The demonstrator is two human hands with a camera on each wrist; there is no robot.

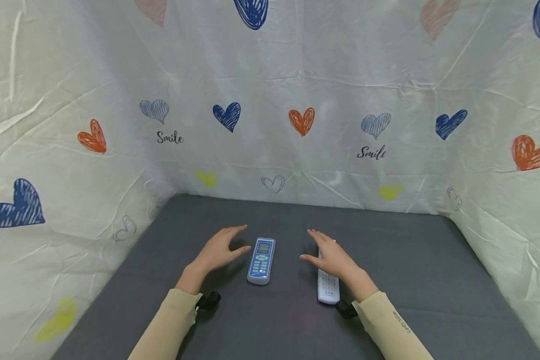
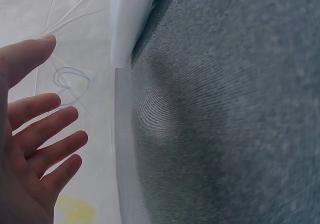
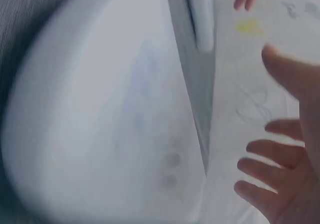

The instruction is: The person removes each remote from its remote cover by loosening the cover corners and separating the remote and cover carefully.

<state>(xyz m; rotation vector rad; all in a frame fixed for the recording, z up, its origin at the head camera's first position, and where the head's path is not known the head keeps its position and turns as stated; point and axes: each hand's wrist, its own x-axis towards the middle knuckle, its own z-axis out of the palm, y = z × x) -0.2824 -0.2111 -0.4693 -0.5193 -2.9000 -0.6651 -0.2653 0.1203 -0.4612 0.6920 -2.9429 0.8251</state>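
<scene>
Left hand [image 1: 220, 250]: fingers extended, thumb spread away from them, holding nothing. Thumb tip is just beside the left edge of the blue remote [image 1: 261, 261], near its far end; looks like a gap, not contact. Right hand [image 1: 335, 256]: same pose, fingers extended, thumb out to the left, holding nothing. It's over the far part of the white remote [image 1: 328, 289] and hides that end in the head view. Right wrist view has the fingers clear of it. Hands well apart, both remotes roughly between the forearms.

Blue remote lies face up on the grey table [image 1: 288, 325], left of the white one, far end tipped slightly right. Small screen [image 1: 263, 248] at its far end, buttons nearer. White remote also lies face up, buttons visible on its near part, keypad blurred in the right wrist view.

Each wrist carries a black band, left [image 1: 209, 301] and right [image 1: 346, 309]. Sleeves [image 1: 166, 325] are beige, right one with lettering. White sheet [image 1: 261, 65] behind and at both sides, printed with hearts and "Smile".
</scene>
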